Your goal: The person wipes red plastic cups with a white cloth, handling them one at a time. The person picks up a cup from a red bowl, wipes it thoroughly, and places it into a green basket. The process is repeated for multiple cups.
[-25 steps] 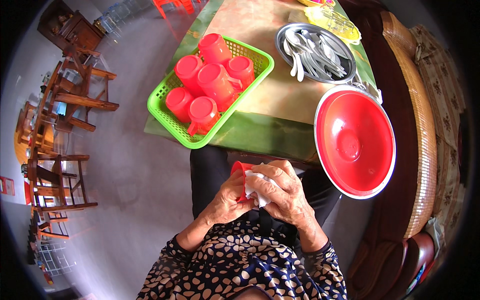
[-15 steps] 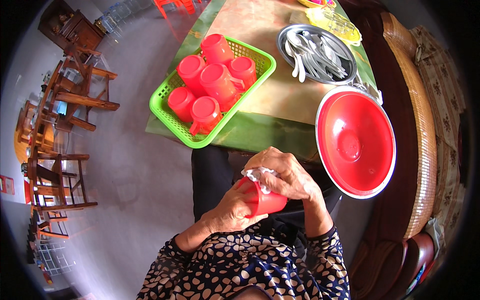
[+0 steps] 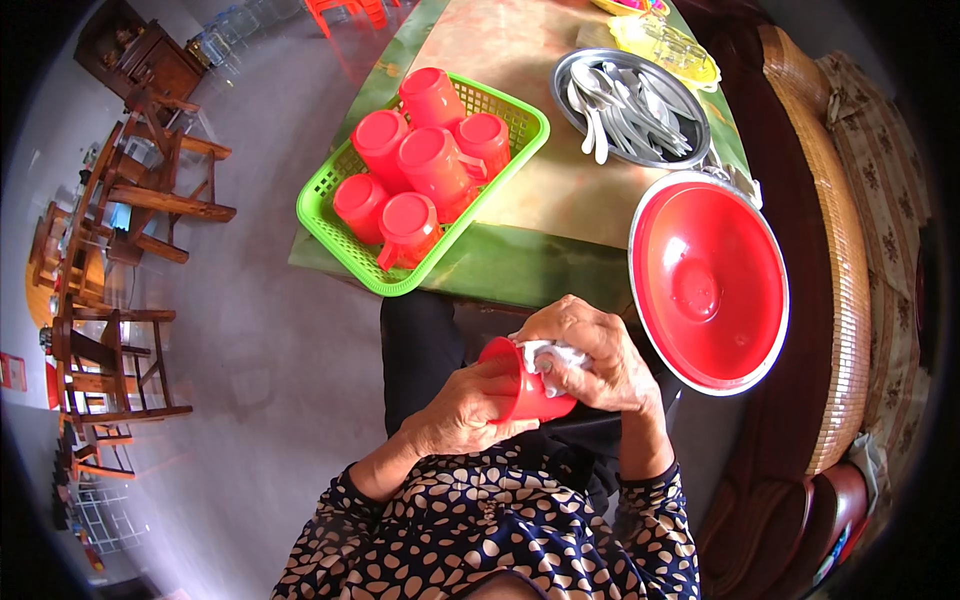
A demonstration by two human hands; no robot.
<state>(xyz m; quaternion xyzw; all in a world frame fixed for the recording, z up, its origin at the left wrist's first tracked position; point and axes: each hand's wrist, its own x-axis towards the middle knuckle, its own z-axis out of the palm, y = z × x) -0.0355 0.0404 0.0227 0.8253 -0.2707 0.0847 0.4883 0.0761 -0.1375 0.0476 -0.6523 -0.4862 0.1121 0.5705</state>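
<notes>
Above my lap, my left hand (image 3: 462,408) is closed around a red plastic cup (image 3: 535,398), its mouth tilted up to the left. My right hand (image 3: 590,355) grips a crumpled white cloth (image 3: 556,362) and presses it against the cup's outer wall near the rim. Some of my fingers are hidden behind the cup and cloth. Beyond my hands, a green plastic basket (image 3: 420,280) on the table holds several red mugs (image 3: 437,165) standing upside down.
The marble-patterned table (image 3: 520,258) has a green border. At its right are a metal bowl (image 3: 558,100) of spoons, a yellow tray (image 3: 630,38) with glasses, and a red basin (image 3: 700,350) in a metal one. A sofa (image 3: 805,400) lines the right; wooden chairs (image 3: 165,205) stand left.
My right hand and the cloth have shifted right, from the cup's rim onto its outer side. More of the cup's rim shows now. The left hand keeps its hold.
</notes>
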